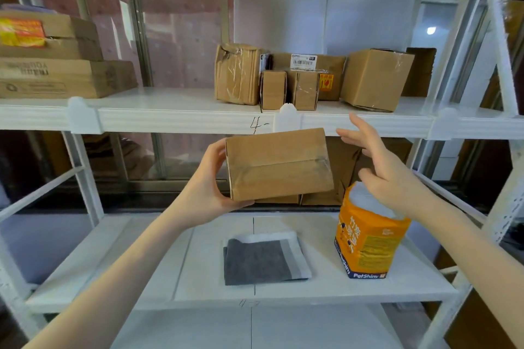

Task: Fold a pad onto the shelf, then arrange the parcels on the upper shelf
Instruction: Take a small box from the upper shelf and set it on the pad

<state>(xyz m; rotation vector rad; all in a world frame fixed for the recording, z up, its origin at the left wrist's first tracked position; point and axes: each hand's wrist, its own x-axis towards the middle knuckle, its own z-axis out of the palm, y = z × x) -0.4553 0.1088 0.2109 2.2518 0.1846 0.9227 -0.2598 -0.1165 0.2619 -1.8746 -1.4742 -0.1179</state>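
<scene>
White metal shelving fills the view, with a window frame and a grey panel behind it. Nearest, on the lower shelf (198, 278), a folded pad (263, 259) lies flat, its grey face up with a white border along the top and right edges. Just to its right, apart from it, stands an orange PetShiny bag (365, 246), open at the top with white sheets showing inside.

Above the pad, in the air below the front rail of the upper shelf (175, 117), the left hand (209, 193) grips a brown cardboard parcel (279, 164) by its left end, thumb under the lower edge and fingers (219, 150) wrapped round the upper corner. Clear tape glints along its seam. The right hand (388, 176) hovers just beside the parcel's right end, its fingers spread and holding nothing, not touching the cardboard.

Farther back, more brown boxes sit on the lower shelf behind the held parcel, partly hidden by it.

On the upper shelf, right of centre, a cluster of parcels (312, 79) stands close together: a taped, creased one on the left, two small boxes at the front, a labelled one behind them, and a larger tilted box (374, 79) on the right. At the far left of the same shelf, well apart from the cluster, stacked flat cartons (56, 65) lie one on another.
</scene>
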